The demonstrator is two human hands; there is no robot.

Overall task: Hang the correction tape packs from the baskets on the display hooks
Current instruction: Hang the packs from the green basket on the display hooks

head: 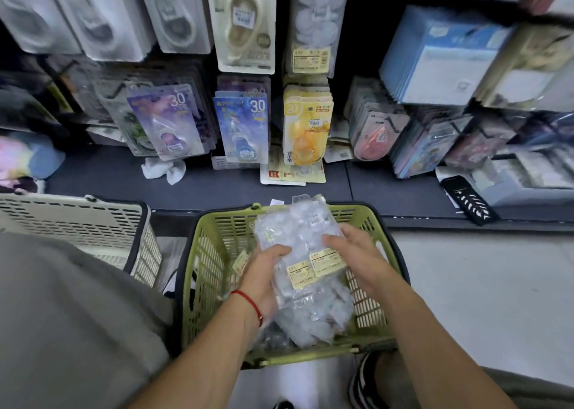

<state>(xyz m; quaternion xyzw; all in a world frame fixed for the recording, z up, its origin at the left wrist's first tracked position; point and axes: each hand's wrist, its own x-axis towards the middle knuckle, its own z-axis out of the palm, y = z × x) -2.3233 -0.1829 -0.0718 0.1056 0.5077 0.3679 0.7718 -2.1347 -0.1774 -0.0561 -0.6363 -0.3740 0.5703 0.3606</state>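
Both hands are holding a bundle of clear packs (306,253) over the green basket (205,253). The long axis of the bundle is running from about 12 o'clock, where the top edge is passing over the far rim of the basket, down to 6 o'clock, where the low end is hanging inside it. The packs are transparent and shiny, with two pale yellow labels (316,267) near the middle. The left hand (264,272) is gripping the left edge, thumb on the front and the other fingers hidden behind. The right hand (354,253) is lying on the right edge with fingers only slightly bent; how firmly it is holding, I cannot tell. A beige basket (93,222) is standing just beside the green one at 9 o'clock. At 12 o'clock, hanging packs (242,123) are filling the display above a dark shelf (217,182). At 3 o'clock, pale floor (481,284) is giving open room.
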